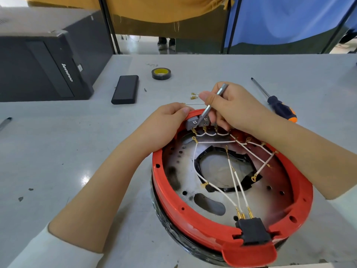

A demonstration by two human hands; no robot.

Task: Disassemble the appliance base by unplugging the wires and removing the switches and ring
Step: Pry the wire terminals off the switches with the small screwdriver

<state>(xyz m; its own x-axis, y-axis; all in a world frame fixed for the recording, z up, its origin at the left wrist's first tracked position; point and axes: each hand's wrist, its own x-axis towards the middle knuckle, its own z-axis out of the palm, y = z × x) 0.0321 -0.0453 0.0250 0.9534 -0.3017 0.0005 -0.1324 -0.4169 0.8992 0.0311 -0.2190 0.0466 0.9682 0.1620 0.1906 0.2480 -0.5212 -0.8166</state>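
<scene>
The round appliance base (231,190) lies upside down on the table, with a red ring (173,206) around its metal plate. White wires (234,176) with brass terminals cross the plate to a black plug block (253,231) at the near rim. Grey switches (195,122) sit in a row at the far rim. My left hand (170,120) grips the far rim and the leftmost switch. My right hand (231,109) holds a thin metal tool (210,105) like a pen, its tip between two switches.
A black-and-orange screwdriver (278,105) lies to the right. Behind the base are loose brass terminals (194,95), a roll of black tape (161,73) and a black power bank (126,89). A black computer case (44,62) stands at the far left.
</scene>
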